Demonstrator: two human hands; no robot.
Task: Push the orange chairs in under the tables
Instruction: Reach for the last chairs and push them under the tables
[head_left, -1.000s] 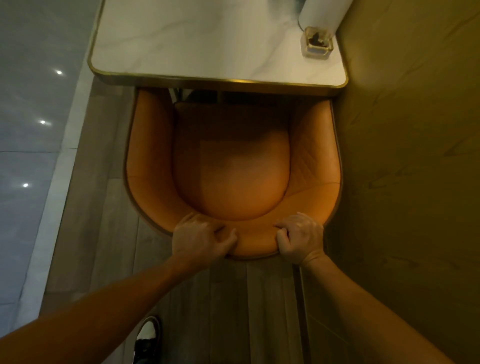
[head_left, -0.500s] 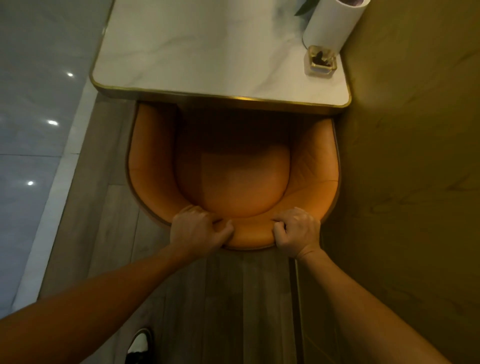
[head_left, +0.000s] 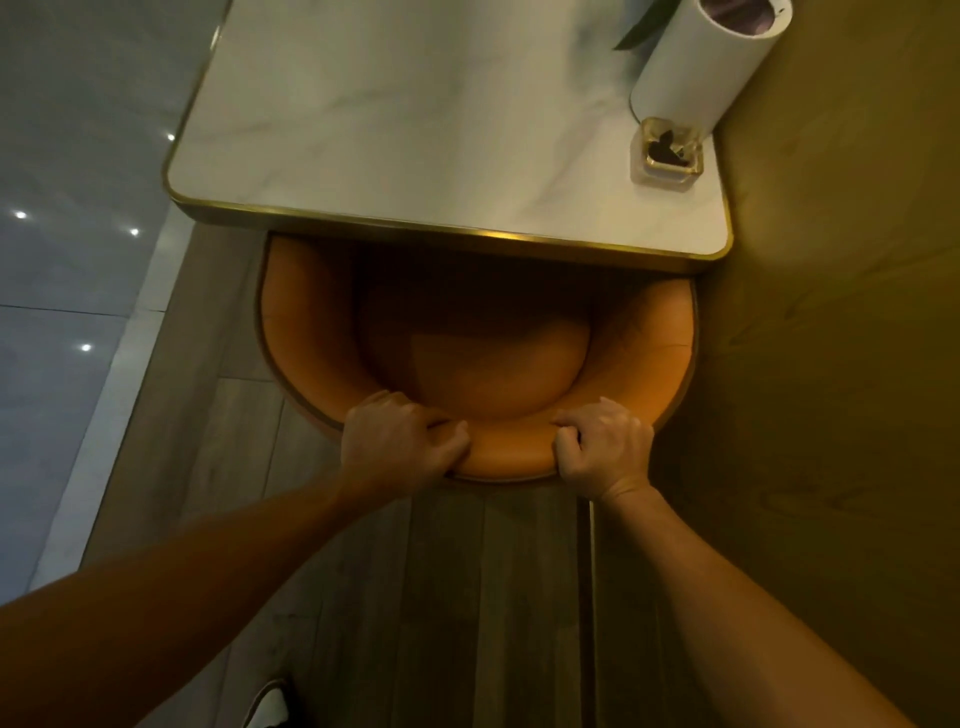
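chair (head_left: 311, 332): smooth orange leather | table (head_left: 415, 104): glossy marble, brass edge

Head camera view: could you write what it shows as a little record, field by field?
chair: orange chair, front of seat under the table edge
table: white marble-look table with gold rim
left hand: left hand gripping top of the backrest
right hand: right hand gripping the backrest, apart from the left
on table: white cylinder and small clear square holder, far right corner
right of chair: yellowish wall, close beside it
floor: grey wood-look planks
shoe: partly visible at bottom edge
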